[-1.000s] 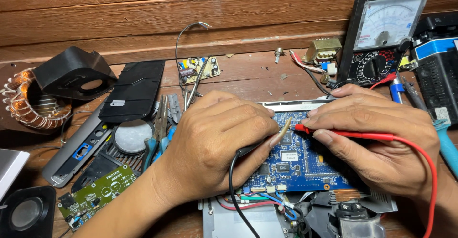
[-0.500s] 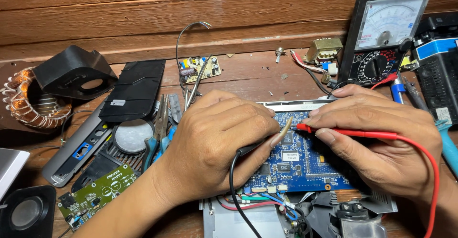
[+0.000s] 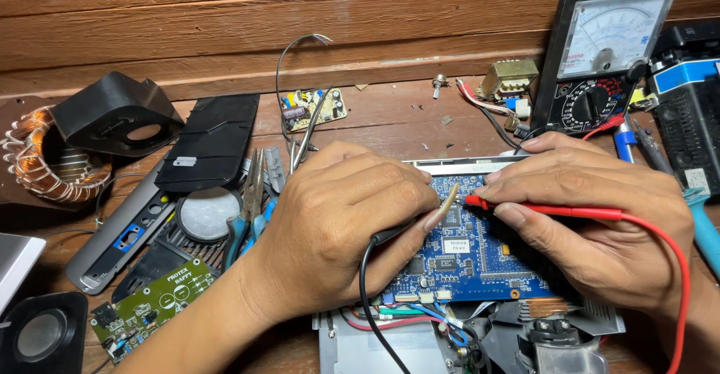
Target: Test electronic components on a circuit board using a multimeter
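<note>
The left hand [image 3: 341,216] is curled shut around a black probe [image 3: 394,231]. The hand covers most of the probe, so only a short piece shows under the fingers. A black wire [image 3: 365,284] hangs down from it toward the bottom edge. One long nail on this hand points up over the board.

The right hand [image 3: 592,216] pinches a red probe [image 3: 547,209] between thumb and fingers. The red tip points left, and it comes very near the left hand's long nail. A red wire [image 3: 679,284] loops from the probe around the back of the right hand.

Both hands rest over a blue circuit board [image 3: 472,258]. The board sits in a grey metal case [image 3: 352,348] near the front of the wooden worktop [image 3: 390,123]. Small chips and thin colored wires show on and below the board.

A meter [image 3: 604,59] with a dial and a white scale stands at the back right, leaning on the wooden wall. A copper coil [image 3: 37,160] lies far left, beside a black plastic part [image 3: 116,115]. A small green board [image 3: 154,299] lies at the lower left. Pliers with blue handles [image 3: 251,209] lie just left of the left hand. A small board with wires [image 3: 311,108] sits at the back.
</note>
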